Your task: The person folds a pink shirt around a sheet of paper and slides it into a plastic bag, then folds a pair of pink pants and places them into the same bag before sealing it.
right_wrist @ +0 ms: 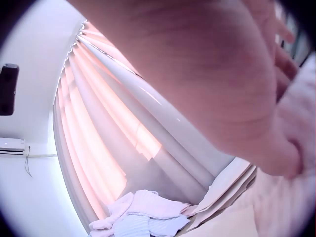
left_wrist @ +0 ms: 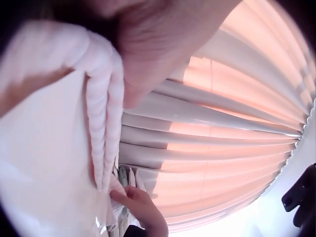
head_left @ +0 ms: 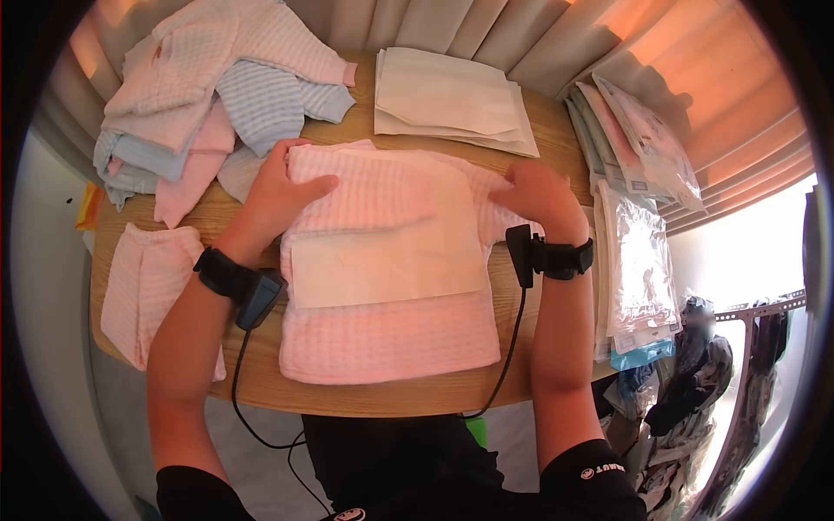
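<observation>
Head view, 2 hands [head_left: 291, 193] gripping pink striped garment [head_left: 391, 343], clear bags [head_left: 641, 260] holding folded clothes [head_left: 613, 130]

Pleated curtains [head_left: 452, 26] rise behind the wooden table [head_left: 261, 369] – orange light patches them at the right. Off the table's right side, bunched dark and pale clothes [head_left: 695, 382] are near a perforated metal rack [head_left: 764, 306]. An orange item [head_left: 89, 207] shows at the table's left. A white air conditioner [right_wrist: 12, 145] is on the wall [right_wrist: 29, 197] – a thin cord [right_wrist: 28, 165] dangles beside it.
</observation>
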Tool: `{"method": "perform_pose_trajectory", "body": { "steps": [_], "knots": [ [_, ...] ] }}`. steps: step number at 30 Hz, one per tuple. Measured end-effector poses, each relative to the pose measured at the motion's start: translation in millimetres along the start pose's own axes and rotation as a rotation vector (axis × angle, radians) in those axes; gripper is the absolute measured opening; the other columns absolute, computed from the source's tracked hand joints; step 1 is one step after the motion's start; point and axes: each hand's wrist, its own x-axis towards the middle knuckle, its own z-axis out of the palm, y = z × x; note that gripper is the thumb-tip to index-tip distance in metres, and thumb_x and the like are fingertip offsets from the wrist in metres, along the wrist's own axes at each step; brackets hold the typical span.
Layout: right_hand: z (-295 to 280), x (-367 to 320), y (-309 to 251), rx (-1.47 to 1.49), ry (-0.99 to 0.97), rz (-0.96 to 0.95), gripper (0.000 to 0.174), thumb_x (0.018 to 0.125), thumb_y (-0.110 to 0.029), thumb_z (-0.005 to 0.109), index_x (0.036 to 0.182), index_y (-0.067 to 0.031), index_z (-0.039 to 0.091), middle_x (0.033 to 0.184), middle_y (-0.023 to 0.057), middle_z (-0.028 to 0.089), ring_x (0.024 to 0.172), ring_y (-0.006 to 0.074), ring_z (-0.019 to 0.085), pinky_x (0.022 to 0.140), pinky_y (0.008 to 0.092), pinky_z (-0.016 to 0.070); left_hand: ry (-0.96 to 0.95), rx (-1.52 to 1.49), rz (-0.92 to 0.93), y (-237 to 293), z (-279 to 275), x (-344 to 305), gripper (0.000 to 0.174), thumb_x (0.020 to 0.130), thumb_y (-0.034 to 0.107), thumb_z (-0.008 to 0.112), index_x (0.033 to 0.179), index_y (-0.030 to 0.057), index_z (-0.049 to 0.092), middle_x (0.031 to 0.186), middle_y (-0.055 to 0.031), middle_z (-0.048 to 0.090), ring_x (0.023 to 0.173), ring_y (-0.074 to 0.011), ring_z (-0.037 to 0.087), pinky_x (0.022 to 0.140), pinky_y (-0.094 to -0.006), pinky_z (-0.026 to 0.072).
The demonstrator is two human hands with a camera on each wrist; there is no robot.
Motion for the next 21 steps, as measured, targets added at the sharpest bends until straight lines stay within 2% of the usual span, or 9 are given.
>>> {"method": "perform_pose_trajectory", "body": {
  "steps": [2,3,5,8,12,14,15,17,21],
  "knots": [
    [-11.1,5.7,-2.9,0.173,-0.043,0.115,0.043,0.069,-0.033,0.068,0.099,-0.0023,0.063,0.103,0.0174,0.064,0.095,0.0345,0.061,0.098,0.0501,0.0374,0.009,0.005,0.029,-0.4,0.4,-0.7,0.057,0.078,0.011,0.074,0.123,0.0001,0.041,0.107,-0.0084,0.055,0.097,-0.0132,0.054,0.084,-0.0272,0.0474],
    [-17.4,6.4,-4.2,0.174,-0.043,0.111,0.043,0.069,-0.033,0.068,0.099,-0.0023,0.063,0.103,0.0174,0.064,0.095,0.0345,0.061,0.098,0.0501,0.0374,0.013,0.009,0.042,1.2,1.9,-1.6,0.057,0.078,0.011,0.074,0.124,0.0002,0.041,0.107,-0.0082,0.055,0.097,-0.0129,0.054,0.083,-0.0271,0.0474],
    [-27.4,6.7,-5.1,0.403,-0.089,0.097,0.041,0.071,-0.029,0.068,0.103,-0.0025,0.062,0.101,0.0182,0.064,0.091,0.0312,0.062,0.089,0.04,0.0452,0.021,0.015,0.053,1.9,2.1,-2.8,0.057,0.078,0.011,0.074,0.124,0.0003,0.041,0.107,-0.0079,0.055,0.097,-0.0126,0.054,0.083,-0.027,0.0474],
    [-21.3,7.7,-4.4,0.615,-0.022,0.018,0.042,0.075,-0.028,0.069,0.108,-0.003,0.06,0.094,0.0147,0.065,0.086,0.0255,0.062,0.078,0.0327,0.048,0.017,-0.002,0.063,-2.0,2.9,-1.1,0.058,0.078,0.01,0.074,0.125,0.0006,0.04,0.107,-0.0077,0.055,0.097,-0.0122,0.054,0.083,-0.027,0.0474],
    [-26.7,4.6,-7.1,1.015,-0.158,0.036,0.05,0.08,-0.028,0.069,0.121,-0.0034,0.054,0.094,0.0122,0.064,0.084,0.0202,0.062,0.077,0.0311,0.048,0.019,0.048,0.09,-4.3,1.8,-0.1,0.058,0.079,0.009,0.073,0.125,0.0006,0.04,0.107,-0.0075,0.055,0.097,-0.0121,0.054,0.084,-0.0273,0.0475],
    [-27.8,4.0,-4.2,1.223,-0.35,-0.082,0.058,0.083,-0.025,0.068,0.132,-0.0028,0.045,0.096,0.0112,0.063,0.086,0.0173,0.061,0.079,0.0285,0.0485,0.023,0.048,0.098,-3.4,2.3,-0.9,0.057,0.079,0.009,0.073,0.125,0.0006,0.04,0.107,-0.0075,0.055,0.097,-0.0121,0.054,0.084,-0.0274,0.0476],
    [-27.0,3.0,-7.3,1.222,-0.352,-0.083,0.058,0.083,-0.025,0.068,0.132,-0.0028,0.045,0.096,0.0112,0.063,0.086,0.0173,0.061,0.079,0.0285,0.0485,0.019,0.049,0.094,-2.1,2.5,-0.9,0.057,0.079,0.009,0.073,0.125,0.0009,0.041,0.107,-0.0075,0.055,0.097,-0.0122,0.054,0.084,-0.0274,0.0475],
    [-24.5,-0.4,-19.7,1.543,-0.4,-0.172,0.065,0.082,-0.021,0.069,0.136,-0.0016,0.039,0.104,0.014,0.063,0.087,0.0169,0.062,0.083,0.0281,0.0494,0.016,0.049,0.09,0.8,3.7,-1.2,0.057,0.079,0.009,0.073,0.125,0.0012,0.041,0.107,-0.0075,0.055,0.097,-0.0123,0.054,0.084,-0.0275,0.0474],
    [-19.2,-2.2,-35.8,1.437,-0.43,-0.281,0.066,0.082,-0.019,0.07,0.137,-0.004,0.038,0.12,0.016,0.057,0.093,0.0183,0.062,0.086,0.0304,0.0505,-0.001,0.057,0.076,1.6,4.1,-2.0,0.056,0.079,0.008,0.072,0.126,0.0023,0.041,0.109,-0.0084,0.054,0.099,-0.0132,0.053,0.085,-0.0277,0.0467]
  ]
}}
